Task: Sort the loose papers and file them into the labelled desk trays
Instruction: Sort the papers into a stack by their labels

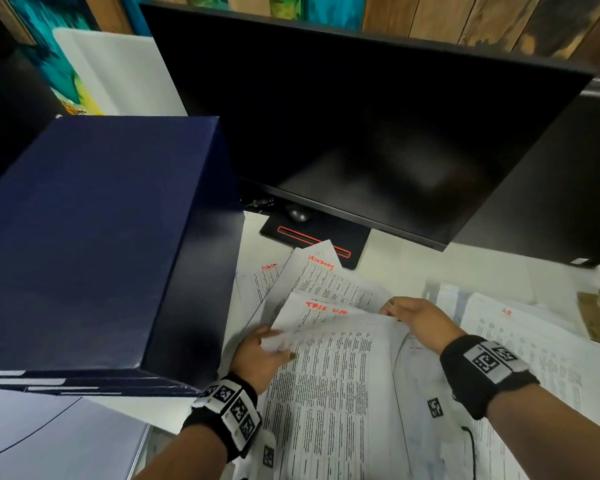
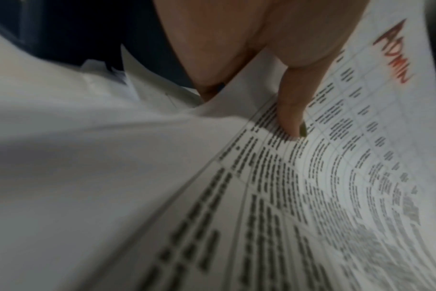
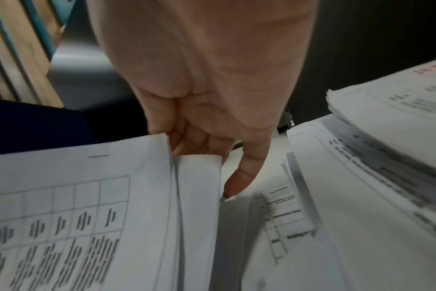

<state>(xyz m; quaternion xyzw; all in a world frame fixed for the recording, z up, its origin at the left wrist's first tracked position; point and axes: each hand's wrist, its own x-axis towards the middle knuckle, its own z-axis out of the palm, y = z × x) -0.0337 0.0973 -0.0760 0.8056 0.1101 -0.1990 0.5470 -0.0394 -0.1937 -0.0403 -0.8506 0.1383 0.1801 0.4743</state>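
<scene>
**Hands Lift Papers From the Pile**

Papers [image 1: 329, 393] lie spread all over the white desk [image 1: 413, 268], close to the person. Both hands hold the same few top sheets, which are full of small printed tables. The left hand [image 1: 257, 358] pinches the left edge, with its thumb lying on top of the print. In the left wrist view, the word ADMIN is written in red at the top of the sheet [image 2: 336, 177]. The right hand [image 1: 420, 320] has its fingers curled around the far right corner, lifting it off the pile. In the right wrist view, a thick stack of papers [image 3: 391, 110] sits just to the right of that hand.

A little farther back, more sheets fan out with red words on top, but the words are too blurry to read. On the left stands a big dark blue box [image 1: 94, 237]. Behind the papers is a black monitor [image 1: 361, 133], turned off, and a mouse [image 1: 297, 214] rests on its stand.
</scene>
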